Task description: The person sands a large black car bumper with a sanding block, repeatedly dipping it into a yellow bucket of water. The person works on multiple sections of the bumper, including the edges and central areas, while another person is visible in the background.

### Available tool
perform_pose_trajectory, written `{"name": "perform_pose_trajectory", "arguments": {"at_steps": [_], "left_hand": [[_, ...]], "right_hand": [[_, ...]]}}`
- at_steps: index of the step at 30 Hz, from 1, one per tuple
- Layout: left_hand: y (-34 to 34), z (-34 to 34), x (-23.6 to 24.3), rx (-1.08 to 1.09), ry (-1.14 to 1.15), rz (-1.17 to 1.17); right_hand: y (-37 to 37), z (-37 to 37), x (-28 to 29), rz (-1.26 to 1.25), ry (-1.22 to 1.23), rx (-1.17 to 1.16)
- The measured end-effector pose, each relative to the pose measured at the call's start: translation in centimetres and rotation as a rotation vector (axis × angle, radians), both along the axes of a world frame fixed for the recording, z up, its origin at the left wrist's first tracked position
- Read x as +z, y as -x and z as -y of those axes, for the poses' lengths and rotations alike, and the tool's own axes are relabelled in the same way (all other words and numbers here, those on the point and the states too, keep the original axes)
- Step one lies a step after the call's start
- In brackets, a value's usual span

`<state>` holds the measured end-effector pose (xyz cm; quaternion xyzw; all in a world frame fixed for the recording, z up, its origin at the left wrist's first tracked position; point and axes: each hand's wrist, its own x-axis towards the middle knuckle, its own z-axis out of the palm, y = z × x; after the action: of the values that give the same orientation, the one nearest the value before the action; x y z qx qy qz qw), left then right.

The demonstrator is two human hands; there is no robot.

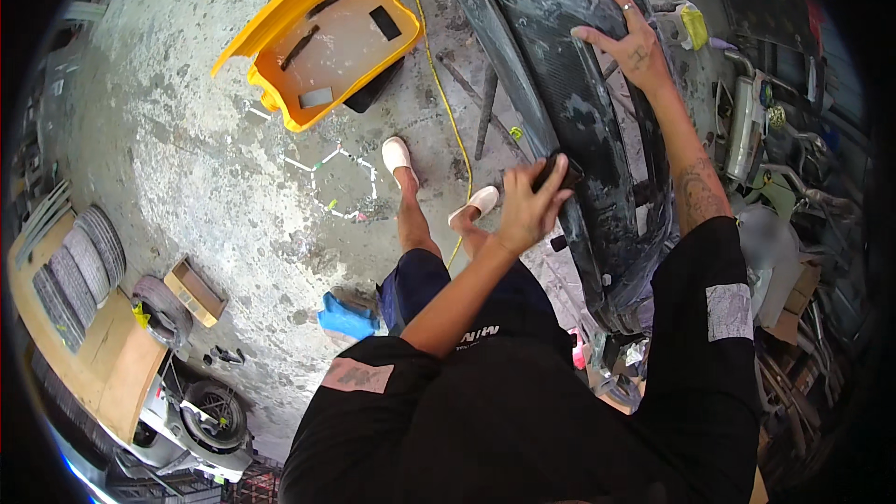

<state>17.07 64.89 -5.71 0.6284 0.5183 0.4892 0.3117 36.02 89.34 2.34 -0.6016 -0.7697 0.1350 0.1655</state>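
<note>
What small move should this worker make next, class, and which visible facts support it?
Probably a short stroke of the dark block along the black panel: the left hand appears to press the block to it, the panel's surface looks patchily pale, and the right hand seems to rest farther up.

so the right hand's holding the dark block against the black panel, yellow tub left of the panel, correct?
Wrong hand: the head view shows the left hand holding the dark block against the black panel. Yellow tub left of the panel is right.
</note>
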Motion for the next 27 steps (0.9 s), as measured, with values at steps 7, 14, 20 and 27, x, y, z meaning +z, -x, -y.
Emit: {"name": "perform_pose_trajectory", "arguments": {"at_steps": [7, 14, 20, 27], "left_hand": [[5.9, -16.5, 2.0, 0.450, -0.248, 0.006], [-8.7, 14.8, 3.2, 0.056, 0.057, -0.101], [2.2, -5.2, 3.1, 0.435, -0.160, -0.057], [-5.1, 13.9, 4.0, 0.088, 0.094, -0.016]], "right_hand": [[4.2, -0.4, 1.2, -0.248, 0.153, -0.031], [-0.3, 2.3, 1.1, 0.136, -0.022, -0.267], [-0.2, 13.5, 2.0, 0.147, -0.139, -0.024], [-3.0, 17.6, 1.5, 0.101, -0.157, -0.107]]}}
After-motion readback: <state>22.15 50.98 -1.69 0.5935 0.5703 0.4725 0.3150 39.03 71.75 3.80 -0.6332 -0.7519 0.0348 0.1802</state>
